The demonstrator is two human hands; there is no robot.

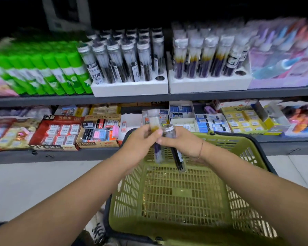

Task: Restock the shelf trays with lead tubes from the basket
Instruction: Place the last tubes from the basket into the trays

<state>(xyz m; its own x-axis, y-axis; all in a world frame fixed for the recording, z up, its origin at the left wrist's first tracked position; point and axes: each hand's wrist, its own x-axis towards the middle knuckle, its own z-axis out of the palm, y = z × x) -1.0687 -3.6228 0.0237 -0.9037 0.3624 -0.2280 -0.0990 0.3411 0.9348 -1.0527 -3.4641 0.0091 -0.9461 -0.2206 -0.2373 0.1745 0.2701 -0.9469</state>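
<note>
Looking down into a green basket [238, 139] close to the shelves. Gripping a purple-lead tube [153, 121] in the left hand [142, 139], fingers curled round its middle, cap end up and leaning a little left, lower end hanging in front of the far wall of the basket. Gripping a black-lead tube [180, 162] in the right hand [183, 142], fingers wrapped round it just under the silver cap, lower end slanting down and right, also in front of the far wall of the basket. Fingertips of the two hands touching; tubes just beside each other. Thin bracelet [201, 148] round the right wrist.

At the front edge of the upper shelf [43, 100], two white foam trays side by side, touching. In the left tray [130, 87], upright tubes of black leads with silver caps; left hole [159, 78] open at its front right corner. In the right tray [208, 86], upright tubes of purple leads; right hole [240, 73] open at its front right corner. Left of the trays, rows of green glue sticks [52, 71], leaning back. Right of the trays, pastel packets [283, 59], too blurred to read. On the lower shelf [60, 155], beyond the far rim of the basket, open eraser boxes [57, 132] in a row.
</note>
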